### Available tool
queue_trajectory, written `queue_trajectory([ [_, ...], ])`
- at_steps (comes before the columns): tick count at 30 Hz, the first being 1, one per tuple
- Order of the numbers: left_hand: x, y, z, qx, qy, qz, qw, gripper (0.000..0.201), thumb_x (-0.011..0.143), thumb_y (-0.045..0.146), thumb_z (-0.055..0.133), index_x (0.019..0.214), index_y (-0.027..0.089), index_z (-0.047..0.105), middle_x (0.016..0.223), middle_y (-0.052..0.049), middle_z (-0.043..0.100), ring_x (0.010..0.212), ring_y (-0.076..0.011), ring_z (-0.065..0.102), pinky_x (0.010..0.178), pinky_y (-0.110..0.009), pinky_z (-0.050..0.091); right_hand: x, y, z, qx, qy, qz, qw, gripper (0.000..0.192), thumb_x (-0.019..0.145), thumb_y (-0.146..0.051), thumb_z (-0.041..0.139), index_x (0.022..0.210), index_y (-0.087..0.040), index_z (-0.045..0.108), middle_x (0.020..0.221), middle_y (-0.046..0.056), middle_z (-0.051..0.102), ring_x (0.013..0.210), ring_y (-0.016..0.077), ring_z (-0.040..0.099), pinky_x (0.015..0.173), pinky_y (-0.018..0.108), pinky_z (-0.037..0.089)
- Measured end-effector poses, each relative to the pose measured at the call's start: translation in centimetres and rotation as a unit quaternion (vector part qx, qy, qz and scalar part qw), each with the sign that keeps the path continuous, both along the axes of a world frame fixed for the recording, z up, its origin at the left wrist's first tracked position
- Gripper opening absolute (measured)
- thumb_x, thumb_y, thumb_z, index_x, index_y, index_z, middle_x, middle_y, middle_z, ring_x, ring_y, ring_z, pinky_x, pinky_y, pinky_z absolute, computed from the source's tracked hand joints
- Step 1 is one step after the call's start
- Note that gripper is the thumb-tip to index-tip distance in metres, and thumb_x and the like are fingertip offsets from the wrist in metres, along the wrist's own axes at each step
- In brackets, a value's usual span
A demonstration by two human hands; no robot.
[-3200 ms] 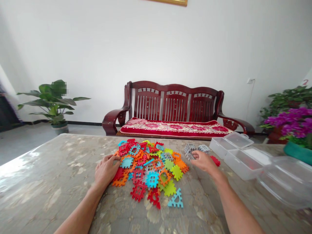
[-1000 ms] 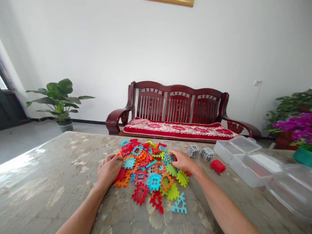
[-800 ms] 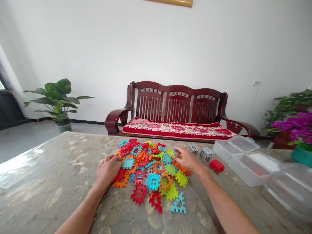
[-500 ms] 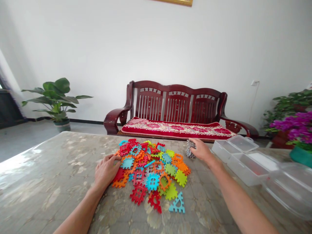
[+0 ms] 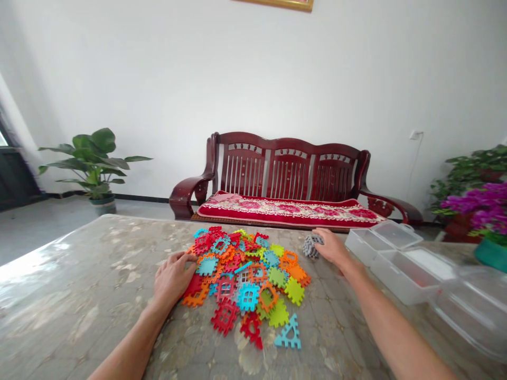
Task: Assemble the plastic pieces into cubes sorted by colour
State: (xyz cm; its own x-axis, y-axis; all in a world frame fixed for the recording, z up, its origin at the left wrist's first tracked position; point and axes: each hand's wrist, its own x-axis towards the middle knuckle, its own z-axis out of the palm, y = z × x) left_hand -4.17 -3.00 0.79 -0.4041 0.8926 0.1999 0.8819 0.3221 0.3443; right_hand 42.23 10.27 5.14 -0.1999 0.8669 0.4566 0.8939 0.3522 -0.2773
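A heap of colourful toothed plastic building tiles point(image 5: 248, 296) lies in the middle of the table, red, orange, blue and green, some with window cut-outs. My left hand point(image 5: 173, 273) rests at the heap's left edge, fingers loosely bent and touching the tiles beside a light blue square tile point(image 5: 207, 266). Right of the heap, a small pile of grey toothed tiles point(image 5: 311, 246) sits on the tabletop. My right hand point(image 5: 331, 247) is at its right side, thumb and fingers apart, its fingertips by the grey tiles' edge. A blue triangular tile point(image 5: 289, 334) lies nearest me.
Clear plastic boxes with lids point(image 5: 406, 274) stand on the right of the patterned tablecloth point(image 5: 114, 285). Purple flowers in a green pot point(image 5: 491, 253) are at the far right. Beyond the table are a dark red wooden bench point(image 5: 287, 169) and a potted plant point(image 5: 101, 171).
The grey tiles, upright in my right hand before, now lie lower on the table. My right hand has loosened and shifted slightly right. My left hand stays in place.
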Motion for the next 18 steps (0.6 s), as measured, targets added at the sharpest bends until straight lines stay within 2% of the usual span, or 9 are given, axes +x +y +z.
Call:
queue_trajectory([
  [2,0.0,0.0,-0.1,0.006,0.003,0.0,1.0,0.036,0.089,0.038,0.042,0.109,0.031,0.071,0.135,-0.004,0.058,0.121,-0.0274,0.056,0.104,-0.043,0.04,-0.8,-0.8,-0.1,0.032,0.03,0.01,0.999,0.049,0.069,-0.014,0.053,0.115,-0.016,0.069,0.124,0.012,0.067,0.116,0.0266,0.061,0.104,0.04,0.044],
  [5,-0.1,0.1,-0.3,0.016,0.005,-0.003,1.0,0.036,0.088,0.039,0.042,0.108,0.031,0.072,0.133,-0.004,0.059,0.119,-0.0282,0.057,0.103,-0.044,0.041,-2.8,-2.6,-0.7,0.05,0.08,0.065,0.993,0.042,0.072,-0.015,0.052,0.109,-0.019,0.071,0.115,0.01,0.071,0.11,0.025,0.063,0.103,0.042,0.045],
  [10,-0.1,0.1,-0.2,0.012,-0.006,-0.003,1.0,0.036,0.088,0.038,0.043,0.108,0.03,0.072,0.133,-0.005,0.059,0.12,-0.0281,0.057,0.104,-0.044,0.04,-6.5,-6.2,-2.6,-0.022,0.134,0.158,0.978,0.033,0.076,-0.024,0.058,0.106,-0.022,0.072,0.116,0.009,0.071,0.11,0.0252,0.063,0.103,0.045,0.045],
  [14,-0.1,0.0,-0.2,0.012,-0.009,-0.003,1.0,0.036,0.088,0.038,0.043,0.107,0.03,0.072,0.134,-0.006,0.058,0.12,-0.0286,0.056,0.105,-0.046,0.039,-8.1,-8.5,-2.7,-0.071,0.1,0.216,0.969,0.044,0.077,-0.036,0.067,0.118,-0.021,0.068,0.125,0.01,0.067,0.119,0.0281,0.058,0.107,0.048,0.04],
  [18,-0.1,0.0,-0.2,0.011,-0.009,-0.007,1.0,0.036,0.088,0.039,0.043,0.107,0.03,0.072,0.134,-0.006,0.057,0.121,-0.0286,0.056,0.105,-0.046,0.039,-9.1,-9.9,-2.2,-0.099,0.04,0.225,0.969,0.06,0.07,-0.038,0.074,0.127,-0.022,0.063,0.128,0.01,0.065,0.122,0.0302,0.054,0.108,0.049,0.038],
])
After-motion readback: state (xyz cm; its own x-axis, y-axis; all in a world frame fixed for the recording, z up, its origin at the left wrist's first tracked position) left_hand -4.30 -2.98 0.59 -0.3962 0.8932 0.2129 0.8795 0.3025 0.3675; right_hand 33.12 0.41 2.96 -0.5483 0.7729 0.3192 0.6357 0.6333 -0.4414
